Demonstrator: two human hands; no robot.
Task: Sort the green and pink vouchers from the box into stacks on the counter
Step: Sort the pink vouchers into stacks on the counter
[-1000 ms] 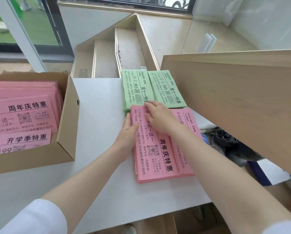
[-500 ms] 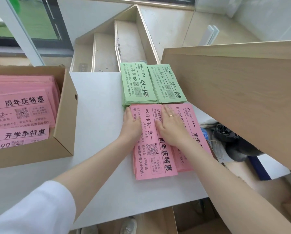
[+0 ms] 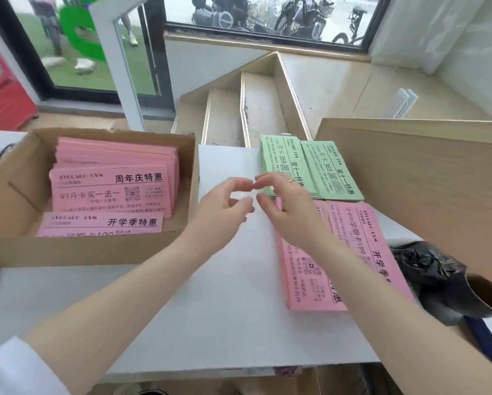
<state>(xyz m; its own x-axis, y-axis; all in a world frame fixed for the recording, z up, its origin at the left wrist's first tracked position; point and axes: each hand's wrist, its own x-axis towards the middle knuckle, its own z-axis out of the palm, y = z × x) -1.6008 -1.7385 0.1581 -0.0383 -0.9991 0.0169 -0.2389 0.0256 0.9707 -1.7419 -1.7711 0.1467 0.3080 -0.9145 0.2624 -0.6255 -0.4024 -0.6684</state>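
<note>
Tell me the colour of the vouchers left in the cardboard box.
Pink, with black print; the vouchers in the box show clearly in the head view.

Both forearms reach in from the lower frame. The left hand (image 3: 225, 208) and right hand (image 3: 289, 206) hover mid-frame, fingers loosely curled, fingertips nearly meeting, holding nothing.

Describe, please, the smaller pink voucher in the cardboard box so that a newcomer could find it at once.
Start at the open cardboard box on the left of the white counter, which holds only pink vouchers. The one you want, the smaller pink voucher, lies flat at the box's near edge, in front of the larger pink stack. Unlike that stack, it is a narrow strip partly cut off by the box's front wall.
</note>
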